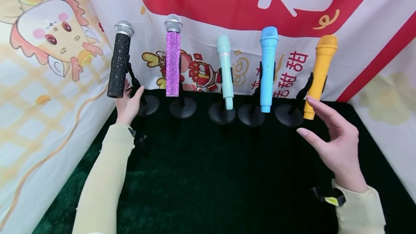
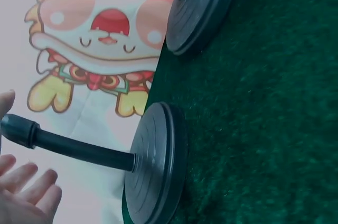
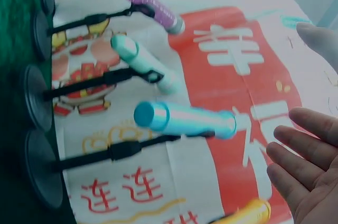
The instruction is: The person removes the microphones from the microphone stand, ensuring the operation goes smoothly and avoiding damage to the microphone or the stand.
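Five microphones stand in a row on black stands. At the far left is a black speckled microphone, with my left hand just below it. In the left wrist view, the fingers and thumb lie on either side of its stand's neck, apart from it. To its right come a glittery purple microphone, a mint green microphone and a blue microphone. At the right end leans a yellow microphone. My right hand is beside its lower end, thumb and fingers spread, holding nothing.
The stands' round bases rest along the back of a dark green cloth-covered table. Behind them hangs a printed red and white cloth. A cartoon-patterned cloth covers the left side.
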`<state>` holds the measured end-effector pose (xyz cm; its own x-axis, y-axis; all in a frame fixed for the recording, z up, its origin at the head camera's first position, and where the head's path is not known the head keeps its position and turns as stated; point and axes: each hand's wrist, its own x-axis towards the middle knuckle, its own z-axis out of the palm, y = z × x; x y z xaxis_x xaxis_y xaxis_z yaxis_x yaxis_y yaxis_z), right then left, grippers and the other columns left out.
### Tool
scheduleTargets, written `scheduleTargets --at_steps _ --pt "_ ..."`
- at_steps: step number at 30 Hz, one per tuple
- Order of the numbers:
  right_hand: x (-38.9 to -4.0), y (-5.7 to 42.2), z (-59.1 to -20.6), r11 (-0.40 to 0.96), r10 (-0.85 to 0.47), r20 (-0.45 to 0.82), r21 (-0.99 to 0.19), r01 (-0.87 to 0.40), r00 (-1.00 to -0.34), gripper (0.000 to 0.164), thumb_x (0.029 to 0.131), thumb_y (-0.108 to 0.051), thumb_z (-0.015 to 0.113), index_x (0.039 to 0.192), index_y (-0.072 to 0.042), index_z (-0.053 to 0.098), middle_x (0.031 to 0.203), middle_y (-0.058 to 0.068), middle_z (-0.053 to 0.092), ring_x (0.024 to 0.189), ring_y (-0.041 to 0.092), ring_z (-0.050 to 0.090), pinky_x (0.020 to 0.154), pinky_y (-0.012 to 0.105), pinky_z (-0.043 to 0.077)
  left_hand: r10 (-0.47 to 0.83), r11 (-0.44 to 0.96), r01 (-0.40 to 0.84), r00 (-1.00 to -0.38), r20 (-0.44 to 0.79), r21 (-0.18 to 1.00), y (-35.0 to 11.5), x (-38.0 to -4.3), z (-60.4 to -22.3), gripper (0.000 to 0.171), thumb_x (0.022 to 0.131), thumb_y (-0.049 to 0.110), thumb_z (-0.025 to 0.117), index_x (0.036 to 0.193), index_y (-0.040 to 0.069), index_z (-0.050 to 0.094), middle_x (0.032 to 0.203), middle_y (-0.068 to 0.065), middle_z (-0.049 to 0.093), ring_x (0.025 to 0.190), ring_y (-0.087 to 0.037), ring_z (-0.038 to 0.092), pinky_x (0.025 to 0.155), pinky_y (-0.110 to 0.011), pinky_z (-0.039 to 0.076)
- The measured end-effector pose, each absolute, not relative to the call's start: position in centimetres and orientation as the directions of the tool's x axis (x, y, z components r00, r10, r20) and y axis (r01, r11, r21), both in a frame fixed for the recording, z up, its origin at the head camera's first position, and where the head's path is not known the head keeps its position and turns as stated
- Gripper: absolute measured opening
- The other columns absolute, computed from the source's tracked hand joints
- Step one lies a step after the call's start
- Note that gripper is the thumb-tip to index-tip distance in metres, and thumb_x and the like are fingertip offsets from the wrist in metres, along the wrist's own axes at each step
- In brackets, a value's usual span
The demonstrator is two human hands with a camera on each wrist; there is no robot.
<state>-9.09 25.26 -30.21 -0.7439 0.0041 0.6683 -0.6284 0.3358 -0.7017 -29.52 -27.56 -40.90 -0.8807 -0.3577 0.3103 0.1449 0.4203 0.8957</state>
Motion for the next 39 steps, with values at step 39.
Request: scheduleTargets --at_steps 39 --pt "-10.2 23.2 -30.2 0.358 -0.076 0.643 -0.696 -0.623 -0.762 0.064 0.075 0.018 0.082 0.135 0.007 0.061 0.133 0.026 0.061 0.125 0.023 0.059 0.109 0.03 0.043 -0.09 0.638 0.493 -0.716 0.693 0.592 -24.3 -23.9 -38.1 0.038 0.092 0.035 0.078 0.123 0.016 0.071 0.115 0.004 0.073 0.104 -0.012 0.067 0.087 -0.017 0.046"
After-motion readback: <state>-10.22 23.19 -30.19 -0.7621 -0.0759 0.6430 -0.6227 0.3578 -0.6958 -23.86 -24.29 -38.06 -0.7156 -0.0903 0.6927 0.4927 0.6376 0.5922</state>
